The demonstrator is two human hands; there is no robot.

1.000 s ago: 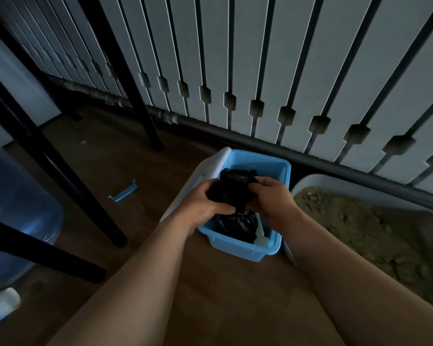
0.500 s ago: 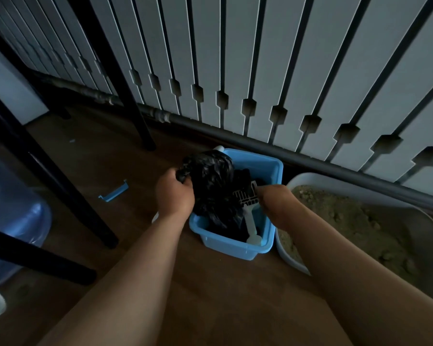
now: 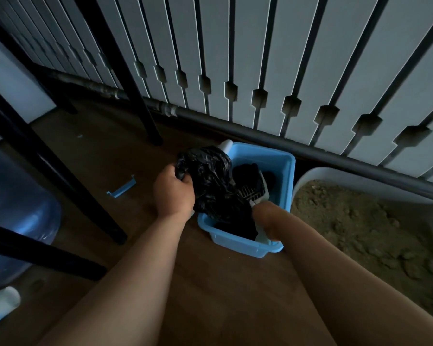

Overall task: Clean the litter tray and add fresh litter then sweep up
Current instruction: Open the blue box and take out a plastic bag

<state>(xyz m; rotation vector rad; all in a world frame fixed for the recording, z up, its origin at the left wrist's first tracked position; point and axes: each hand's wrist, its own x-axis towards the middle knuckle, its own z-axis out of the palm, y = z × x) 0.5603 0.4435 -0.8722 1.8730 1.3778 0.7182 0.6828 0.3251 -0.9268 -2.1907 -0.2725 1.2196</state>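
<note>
Here, left hand point(image 3: 174, 193) clutches black bag point(image 3: 210, 181) over blue tub point(image 3: 288, 178) holding a scoop point(image 3: 256, 193); the grip of right hand point(image 3: 266, 217) is indiscernible. Adjacent litter tray point(image 3: 318, 172) holds clumped litter point(image 3: 360, 221), on wooden floor point(image 3: 98, 158).

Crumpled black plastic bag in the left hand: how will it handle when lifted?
Likely floppy: the crumpled black plastic bag sags from the left hand. Probably light, held by one grip. May snag the white slotted scoop.
</note>
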